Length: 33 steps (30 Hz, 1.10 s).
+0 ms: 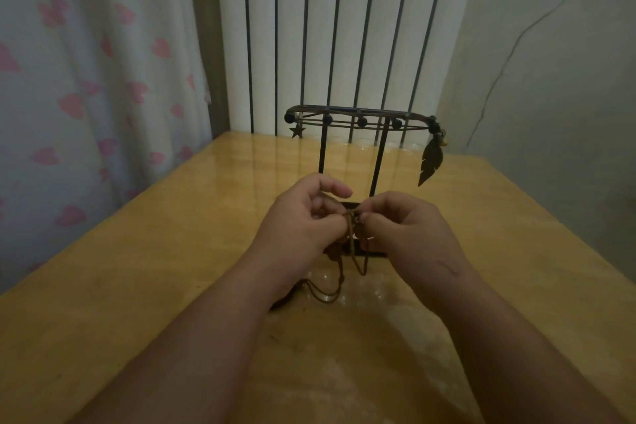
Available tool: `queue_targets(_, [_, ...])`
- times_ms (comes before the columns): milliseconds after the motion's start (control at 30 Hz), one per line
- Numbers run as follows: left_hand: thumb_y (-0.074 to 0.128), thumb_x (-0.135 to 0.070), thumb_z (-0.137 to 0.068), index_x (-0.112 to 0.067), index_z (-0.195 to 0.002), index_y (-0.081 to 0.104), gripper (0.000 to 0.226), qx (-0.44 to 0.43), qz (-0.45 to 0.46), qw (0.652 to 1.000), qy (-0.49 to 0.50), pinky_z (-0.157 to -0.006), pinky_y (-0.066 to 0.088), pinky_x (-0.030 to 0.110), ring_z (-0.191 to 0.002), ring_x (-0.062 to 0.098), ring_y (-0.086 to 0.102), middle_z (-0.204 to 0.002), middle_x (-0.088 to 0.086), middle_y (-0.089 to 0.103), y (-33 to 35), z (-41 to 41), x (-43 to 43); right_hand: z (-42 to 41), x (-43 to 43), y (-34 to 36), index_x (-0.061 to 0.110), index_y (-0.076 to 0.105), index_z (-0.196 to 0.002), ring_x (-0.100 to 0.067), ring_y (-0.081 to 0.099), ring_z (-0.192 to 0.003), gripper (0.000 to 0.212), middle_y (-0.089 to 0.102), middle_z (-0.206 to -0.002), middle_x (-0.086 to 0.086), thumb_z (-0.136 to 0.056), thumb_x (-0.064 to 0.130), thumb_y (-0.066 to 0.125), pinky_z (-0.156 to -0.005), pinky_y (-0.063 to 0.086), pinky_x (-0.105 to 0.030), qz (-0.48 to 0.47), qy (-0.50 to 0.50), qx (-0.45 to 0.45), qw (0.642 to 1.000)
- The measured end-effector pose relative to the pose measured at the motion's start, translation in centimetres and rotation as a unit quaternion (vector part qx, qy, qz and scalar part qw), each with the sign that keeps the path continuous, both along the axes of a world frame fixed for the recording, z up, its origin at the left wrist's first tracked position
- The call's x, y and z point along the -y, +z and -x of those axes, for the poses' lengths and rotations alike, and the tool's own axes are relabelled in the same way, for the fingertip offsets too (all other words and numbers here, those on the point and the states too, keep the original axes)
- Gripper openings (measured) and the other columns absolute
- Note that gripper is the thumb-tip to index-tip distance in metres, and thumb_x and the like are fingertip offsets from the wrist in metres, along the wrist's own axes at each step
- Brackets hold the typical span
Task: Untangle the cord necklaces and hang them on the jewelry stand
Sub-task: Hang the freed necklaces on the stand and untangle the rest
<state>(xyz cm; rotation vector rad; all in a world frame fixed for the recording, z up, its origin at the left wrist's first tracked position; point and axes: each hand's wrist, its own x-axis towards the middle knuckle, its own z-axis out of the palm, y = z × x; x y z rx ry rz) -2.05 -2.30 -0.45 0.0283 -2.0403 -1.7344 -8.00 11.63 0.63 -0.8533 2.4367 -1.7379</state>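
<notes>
A black metal jewelry stand (358, 120) rises at the middle of the wooden table (137, 268). A star pendant (297, 131) hangs at its left end and a feather pendant (429, 162) at its right end. Just in front of the stand's base, my left hand (303, 217) and my right hand (406, 227) pinch a tangle of brown cord necklaces (351, 227) between them. Loose loops of the cord (327, 293) trail down onto the table below my hands. The stand's base is mostly hidden behind my fingers.
A curtain with pink hearts (86, 79) hangs along the table's left side. White vertical panels with dark bars (327, 27) stand behind the table. A grey wall (568, 62) closes the right side. The tabletop is glossy.
</notes>
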Motion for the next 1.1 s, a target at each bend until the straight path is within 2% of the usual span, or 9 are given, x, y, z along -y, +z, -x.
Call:
queue_targets(167, [0.061,0.001,-0.086,-0.025,-0.107,0.067,0.034,0.015,0.008,1.0,0.003,-0.072,0.058,0.029,-0.074,0.01,0.066,-0.074,-0.008,0.065,-0.2,0.1,0.0,-0.2,0.3,-0.2,0.024,0.061,-0.084,-0.019,0.067,-0.077,0.01,0.068,-0.08,-0.001,-0.091,0.02,0.055,-0.07,0.059,-0.046,-0.039,-0.026,-0.053,0.997])
queue_targets(367, [0.057,-0.005,-0.091,-0.024,-0.102,0.071,0.026,0.028,-0.006,0.999,0.021,-0.062,0.052,0.021,-0.074,0.012,0.068,-0.083,-0.002,0.071,-0.2,0.1,0.0,-0.3,0.4,-0.2,0.03,0.059,-0.084,-0.009,0.066,-0.074,0.01,0.067,-0.079,0.004,-0.09,0.023,0.056,-0.068,0.06,-0.035,-0.042,-0.04,-0.086,0.995])
queue_targets(533, [0.054,-0.002,-0.091,-0.025,-0.107,0.068,0.031,0.02,-0.021,1.0,-0.005,-0.061,0.05,0.022,-0.07,0.01,0.065,-0.076,-0.006,0.064,0.0,0.1,-0.3,-0.1,0.2,-0.1,0.024,0.061,-0.088,-0.011,0.069,-0.075,0.006,0.07,-0.084,0.0,-0.091,0.019,0.059,-0.068,0.061,-0.033,-0.02,-0.009,-0.023,0.999])
queue_targets(667, [0.057,-0.012,-0.081,-0.031,-0.098,0.071,0.029,0.008,-0.057,0.998,-0.018,-0.072,0.057,0.043,-0.084,0.031,0.067,-0.081,-0.001,0.065,-0.1,0.3,-0.2,0.0,-0.1,-0.1,0.012,0.065,-0.095,-0.02,0.072,-0.082,0.008,0.072,-0.092,-0.008,-0.088,0.011,0.065,-0.076,0.061,-0.041,0.059,0.041,0.086,0.994])
queue_targets(767, [0.06,-0.013,-0.075,-0.026,-0.096,0.071,0.028,0.002,-0.087,0.996,-0.03,-0.071,0.056,0.042,-0.079,0.025,0.067,-0.076,-0.006,0.066,0.0,0.3,-0.1,0.1,-0.3,0.1,0.006,0.063,-0.102,-0.026,0.073,-0.087,0.016,0.074,-0.094,-0.013,-0.086,0.006,0.067,-0.081,0.059,-0.043,0.1,0.074,0.148,0.981])
queue_targets(900, [0.056,0.0,-0.087,-0.028,-0.091,0.069,0.031,0.005,-0.07,0.997,-0.01,-0.069,0.051,0.037,-0.077,0.02,0.065,-0.077,-0.007,0.067,-0.1,0.2,-0.1,0.2,-0.7,0.4,0.006,0.065,-0.099,-0.022,0.073,-0.081,0.014,0.074,-0.092,-0.014,-0.086,0.002,0.066,-0.071,0.06,-0.032,0.093,0.076,0.128,0.984])
queue_targets(1000, [0.058,-0.002,-0.089,-0.027,-0.089,0.067,0.026,0.008,-0.069,0.998,0.008,-0.068,0.05,0.034,-0.075,0.017,0.064,-0.077,-0.006,0.067,-0.1,0.2,0.0,0.2,-0.7,0.4,0.011,0.069,-0.097,-0.022,0.073,-0.084,0.013,0.073,-0.092,-0.011,-0.088,0.003,0.064,-0.074,0.061,-0.035,0.084,0.067,0.101,0.989])
queue_targets(1100, [0.059,-0.005,-0.091,-0.022,-0.092,0.068,0.02,0.009,-0.054,0.998,0.008,-0.065,0.051,0.028,-0.07,0.011,0.064,-0.075,-0.006,0.068,0.0,0.1,-0.1,0.3,-0.7,0.2,0.021,0.073,-0.098,-0.018,0.07,-0.088,0.018,0.073,-0.092,-0.003,-0.09,0.008,0.063,-0.075,0.06,-0.029,0.06,0.053,0.071,0.994])
